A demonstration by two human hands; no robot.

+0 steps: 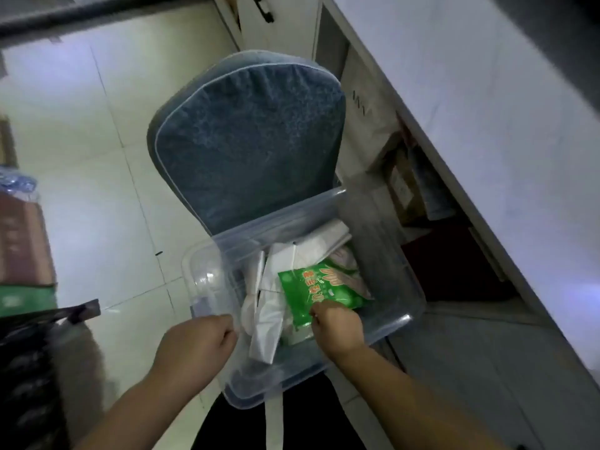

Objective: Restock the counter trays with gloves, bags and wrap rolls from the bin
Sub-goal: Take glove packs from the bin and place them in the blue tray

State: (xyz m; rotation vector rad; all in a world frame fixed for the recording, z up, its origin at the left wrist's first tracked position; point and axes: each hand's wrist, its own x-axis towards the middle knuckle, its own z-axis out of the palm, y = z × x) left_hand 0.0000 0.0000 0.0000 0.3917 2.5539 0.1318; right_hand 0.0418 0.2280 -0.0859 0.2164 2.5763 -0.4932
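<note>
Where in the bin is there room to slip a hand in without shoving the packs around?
Inside the clear bin, two strips look bare: along the left wall beside the white packs, and along the right wall past the green packet. The middle is crowded with overlapping packs. The right hand already fills the near right part.

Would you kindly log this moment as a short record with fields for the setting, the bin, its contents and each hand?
setting: clear plastic bin resting on a blue chair cushion, beside a white counter
contents: green packet on top of white bags
left hand: closed on the bin's near-left rim
right hand: inside the bin, pinching the green packet's near edge
trays: not in view
</note>
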